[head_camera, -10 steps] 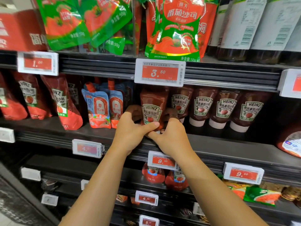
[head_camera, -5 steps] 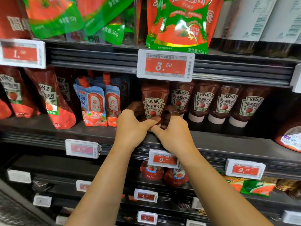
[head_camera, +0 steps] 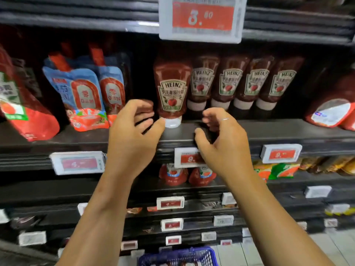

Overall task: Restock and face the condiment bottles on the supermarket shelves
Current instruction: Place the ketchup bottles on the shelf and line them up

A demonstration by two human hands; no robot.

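A Heinz ketchup squeeze bottle (head_camera: 172, 91) stands cap-down at the front edge of the dark shelf (head_camera: 278, 131), its label facing me. Behind and to its right runs a row of several more Heinz bottles (head_camera: 228, 83). My left hand (head_camera: 132, 131) hovers just left of the front bottle's white cap, fingers loosely curled and holding nothing; its thumb tip is close to the cap. My right hand (head_camera: 222, 139), a ring on one finger, hangs to the right of the cap, fingers relaxed and apart from the bottle.
Blue tomato sauce pouches (head_camera: 84, 98) and red pouches (head_camera: 21, 104) stand to the left. Price tags (head_camera: 199, 18) hang on the shelf rails. Red bottles (head_camera: 172, 173) sit on the shelf below. A blue basket (head_camera: 178, 256) is at the bottom edge.
Both hands have let go of the front Heinz bottle and drawn apart and back from it. The camera has tilted down and moved closer; the basket has come into sight.
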